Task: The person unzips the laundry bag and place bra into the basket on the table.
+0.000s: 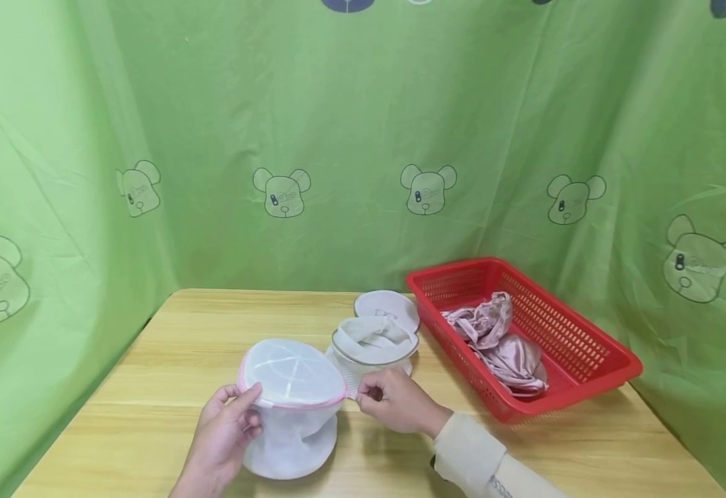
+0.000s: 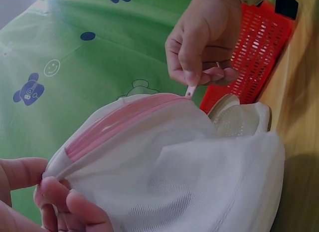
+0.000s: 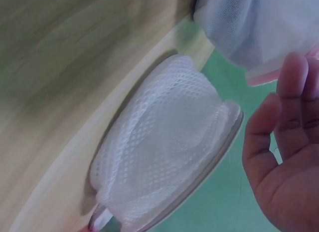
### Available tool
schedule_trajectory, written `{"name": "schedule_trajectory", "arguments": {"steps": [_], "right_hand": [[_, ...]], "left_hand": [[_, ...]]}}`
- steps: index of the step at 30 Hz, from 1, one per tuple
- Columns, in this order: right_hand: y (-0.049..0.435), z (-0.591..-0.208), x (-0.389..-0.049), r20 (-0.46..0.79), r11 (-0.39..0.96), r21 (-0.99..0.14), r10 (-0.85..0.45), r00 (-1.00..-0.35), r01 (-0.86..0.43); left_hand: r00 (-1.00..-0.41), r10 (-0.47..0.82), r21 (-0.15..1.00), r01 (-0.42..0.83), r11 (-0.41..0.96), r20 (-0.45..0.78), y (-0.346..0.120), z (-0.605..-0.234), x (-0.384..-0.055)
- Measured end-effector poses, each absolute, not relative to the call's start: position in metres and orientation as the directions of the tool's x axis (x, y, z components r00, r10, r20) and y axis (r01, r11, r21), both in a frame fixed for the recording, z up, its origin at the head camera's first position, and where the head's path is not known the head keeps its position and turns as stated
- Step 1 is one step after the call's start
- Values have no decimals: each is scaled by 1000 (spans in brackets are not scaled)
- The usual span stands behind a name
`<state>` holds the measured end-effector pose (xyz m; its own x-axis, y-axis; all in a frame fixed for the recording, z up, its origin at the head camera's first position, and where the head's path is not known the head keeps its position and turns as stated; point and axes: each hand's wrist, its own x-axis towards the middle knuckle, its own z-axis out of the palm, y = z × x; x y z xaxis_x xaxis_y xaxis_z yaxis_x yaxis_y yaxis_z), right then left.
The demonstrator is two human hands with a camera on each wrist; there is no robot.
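Note:
A white mesh laundry bag (image 1: 291, 439) with a pink zipper (image 2: 119, 123) stands on the table, its round top tilted. My left hand (image 1: 219, 425) pinches the rim at its left side between thumb and fingers. On the opposite side, my right hand (image 1: 400, 401) pinches the small zipper pull (image 2: 190, 91). The zipper band looks closed along the part seen from the left wrist. Just beyond my right hand sits a second mesh laundry bag (image 3: 159, 132) with a grey-brown rim; its top sags inward.
Behind the second bag is a round white piece (image 1: 387, 304) with a small print. At the right stands a red plastic basket (image 1: 608, 377) holding crumpled pink satiny cloth (image 1: 515, 360). The wooden table (image 1: 213, 321) ends at a green curtain (image 1: 350, 256).

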<state>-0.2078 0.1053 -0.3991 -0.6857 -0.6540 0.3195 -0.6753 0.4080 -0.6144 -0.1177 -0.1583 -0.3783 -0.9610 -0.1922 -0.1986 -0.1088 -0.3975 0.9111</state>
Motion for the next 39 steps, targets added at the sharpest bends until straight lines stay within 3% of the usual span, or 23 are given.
{"name": "schedule_trajectory", "arguments": {"steps": [17,25,39], "right_hand": [[98,-393,-196,353,346,-628,-671,-652,-697],[94,-391,-192,398,298,-607,-689,-606,-737],[83,-385,-185,410,261,-604,-708,-575,-753]], "left_hand": [[-962,-185,934,-133,-332,-202,-153,-389,-119],[-976,-40,937,-195,-289,-215,-145,-396,-119],[-972,166,953,-200,-227,-165,-130,-398,-118]]}}
